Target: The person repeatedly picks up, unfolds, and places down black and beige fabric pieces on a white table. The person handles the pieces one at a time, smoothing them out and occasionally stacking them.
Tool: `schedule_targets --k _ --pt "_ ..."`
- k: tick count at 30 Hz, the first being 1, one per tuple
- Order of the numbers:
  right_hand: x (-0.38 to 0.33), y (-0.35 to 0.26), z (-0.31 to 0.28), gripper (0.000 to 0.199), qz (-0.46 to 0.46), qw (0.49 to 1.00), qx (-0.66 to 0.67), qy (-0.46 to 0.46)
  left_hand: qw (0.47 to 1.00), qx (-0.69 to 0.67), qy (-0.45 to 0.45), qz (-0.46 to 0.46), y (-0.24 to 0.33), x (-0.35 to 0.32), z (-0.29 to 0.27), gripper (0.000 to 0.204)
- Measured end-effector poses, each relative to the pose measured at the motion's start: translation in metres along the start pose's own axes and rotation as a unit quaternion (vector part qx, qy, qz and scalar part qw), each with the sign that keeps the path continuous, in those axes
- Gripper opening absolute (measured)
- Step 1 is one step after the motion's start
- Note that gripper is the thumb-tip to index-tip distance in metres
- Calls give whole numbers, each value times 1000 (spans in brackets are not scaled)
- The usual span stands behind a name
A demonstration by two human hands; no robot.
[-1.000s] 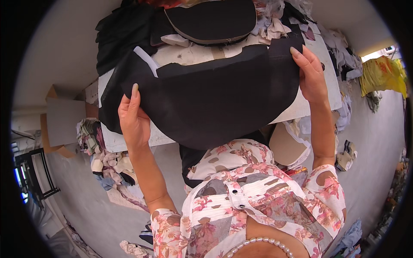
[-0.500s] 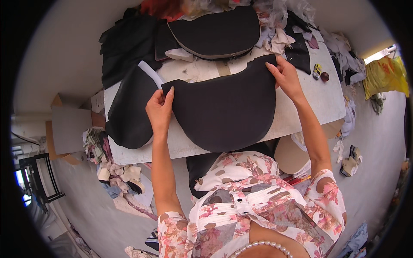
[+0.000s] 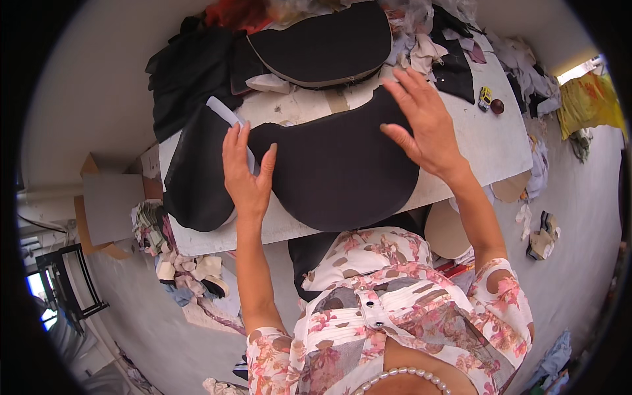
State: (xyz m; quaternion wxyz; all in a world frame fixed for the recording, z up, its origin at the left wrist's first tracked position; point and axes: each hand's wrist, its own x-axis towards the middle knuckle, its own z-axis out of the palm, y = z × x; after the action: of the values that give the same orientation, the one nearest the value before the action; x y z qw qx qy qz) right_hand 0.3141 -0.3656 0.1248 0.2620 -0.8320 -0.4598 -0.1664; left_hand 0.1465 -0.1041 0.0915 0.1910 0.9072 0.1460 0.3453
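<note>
A black fabric piece with a rounded lower edge and a curved-in top edge (image 3: 339,171) lies flat on the white table (image 3: 490,148), its lower curve at the table's near edge. Over its left corner my left hand (image 3: 247,168) is spread, thumb apart from the fingers, holding nothing. My right hand (image 3: 424,125) is open over its upper right corner, fingers stretched out. Whether either palm touches the fabric I cannot tell. Left of my left hand lies another black rounded piece (image 3: 194,174) with a white strip (image 3: 222,110) along its upper edge.
A stack of black half-round pieces (image 3: 322,43) sits at the far side, with black cloth (image 3: 191,72) to its left. A small yellow toy car (image 3: 485,99) and a dark red ball (image 3: 497,106) lie at the right. Fabric scraps (image 3: 194,276) and a cardboard box (image 3: 112,207) are at the left.
Both hands have let go of the black piece's corners and spread open. The piece, raised at its corners before, now lies flat on the table.
</note>
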Motion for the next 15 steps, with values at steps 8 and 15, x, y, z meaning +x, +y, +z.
schedule_targets --k 8,15 --pt "-31 -10 34 68 -35 982 -29 -185 970 62 -225 61 17 -22 15 60" --pt "-14 -18 21 69 -31 977 -21 -208 981 -12 -188 46 14 -27 15 63"
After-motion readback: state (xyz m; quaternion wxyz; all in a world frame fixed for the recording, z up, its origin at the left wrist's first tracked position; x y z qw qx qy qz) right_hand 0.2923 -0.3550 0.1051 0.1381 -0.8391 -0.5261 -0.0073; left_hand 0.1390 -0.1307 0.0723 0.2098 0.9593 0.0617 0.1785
